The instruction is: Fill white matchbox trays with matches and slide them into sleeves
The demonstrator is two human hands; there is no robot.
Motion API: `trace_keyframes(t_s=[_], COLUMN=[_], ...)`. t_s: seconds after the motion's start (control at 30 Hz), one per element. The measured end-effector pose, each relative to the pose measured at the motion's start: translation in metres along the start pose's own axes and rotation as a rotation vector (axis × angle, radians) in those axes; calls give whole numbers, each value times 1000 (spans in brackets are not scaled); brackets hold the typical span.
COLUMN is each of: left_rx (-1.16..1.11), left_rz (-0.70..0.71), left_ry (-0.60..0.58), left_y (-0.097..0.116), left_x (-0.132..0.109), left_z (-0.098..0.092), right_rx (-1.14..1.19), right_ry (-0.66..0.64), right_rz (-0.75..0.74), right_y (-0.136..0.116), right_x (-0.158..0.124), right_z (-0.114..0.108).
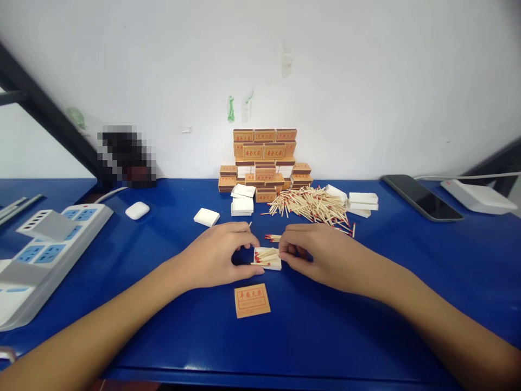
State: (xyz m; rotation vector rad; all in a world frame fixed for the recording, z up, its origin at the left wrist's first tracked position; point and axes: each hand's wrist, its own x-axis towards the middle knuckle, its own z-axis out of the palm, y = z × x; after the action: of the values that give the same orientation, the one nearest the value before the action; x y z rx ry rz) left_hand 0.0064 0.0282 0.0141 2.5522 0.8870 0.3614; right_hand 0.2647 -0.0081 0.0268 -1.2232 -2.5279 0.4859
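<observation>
stacked matchboxes (253, 152): "安全火柴"; loose sleeve (252, 301): "火柴" legible

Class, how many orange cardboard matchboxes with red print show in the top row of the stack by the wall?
3: the left-hand matchbox, the middle matchbox and the right-hand matchbox, side by side. Others may be hidden behind them.

Site: indoor desk space; home, dormitory or office cannot be told; evidence: blue tabletop (183, 326) against white wall (345, 98) with green scraps (231, 109) stuck on; power strip (51, 253), smartphone (423, 197), small white case (137, 210) on top; dark sloping frame (44, 111) at left
</observation>
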Motion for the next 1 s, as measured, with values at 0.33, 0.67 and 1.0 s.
trace_keyframes(t_s=[0.33, 0.67, 1.0], left_rx=[15, 15, 19], left_rz=[-1, 4, 2], left_ry=[-3, 5, 7], left_y=[0, -1, 2], left_x=[0, -1, -1], left_z=[0, 0, -1], right_rx=[56, 2, -5], right_ry=[-28, 51, 90], right_rz=[-42, -17, -57], right_y=[-4, -5, -3], right_x=[2, 2, 1], right_z=[0, 7, 8])
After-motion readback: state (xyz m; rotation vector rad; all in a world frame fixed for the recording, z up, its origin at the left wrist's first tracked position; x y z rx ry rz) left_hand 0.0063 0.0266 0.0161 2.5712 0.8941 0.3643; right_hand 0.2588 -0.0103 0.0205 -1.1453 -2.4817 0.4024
